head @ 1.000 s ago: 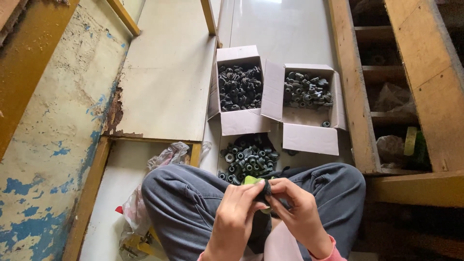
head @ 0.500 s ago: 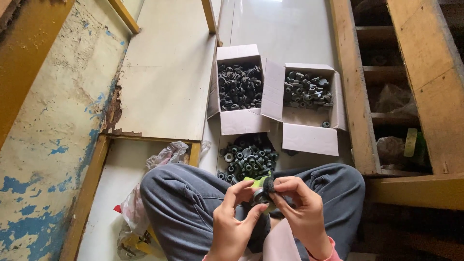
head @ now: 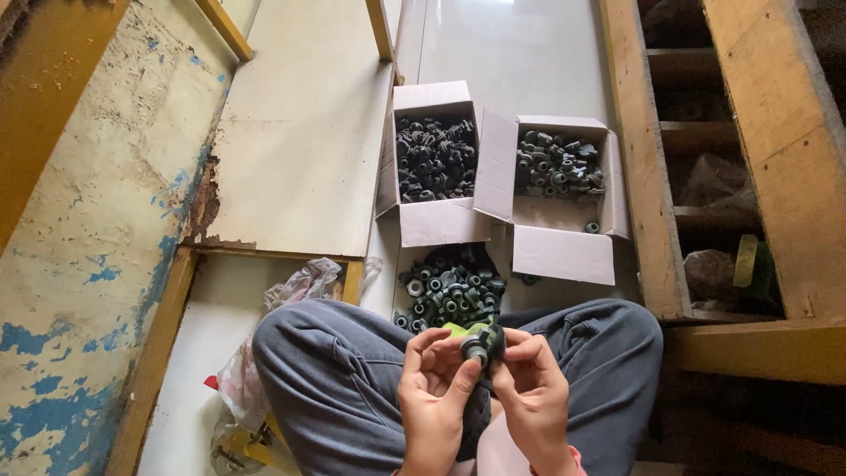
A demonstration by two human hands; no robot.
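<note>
Both hands meet above the lap of a person seated cross-legged in grey trousers [head: 352, 379]. The left hand [head: 434, 397] and right hand [head: 531, 395] pinch one small dark ring-shaped part [head: 477, 349] between thumbs and fingertips, fingers closed on it from either side; its pale bore faces the camera. A bit of green shows just behind the part. Directly beyond the hands lies a loose heap of similar parts [head: 449, 289] on the floor. Further off stand two open cardboard boxes, the left box [head: 434, 220] fuller than the right box [head: 564, 251].
</note>
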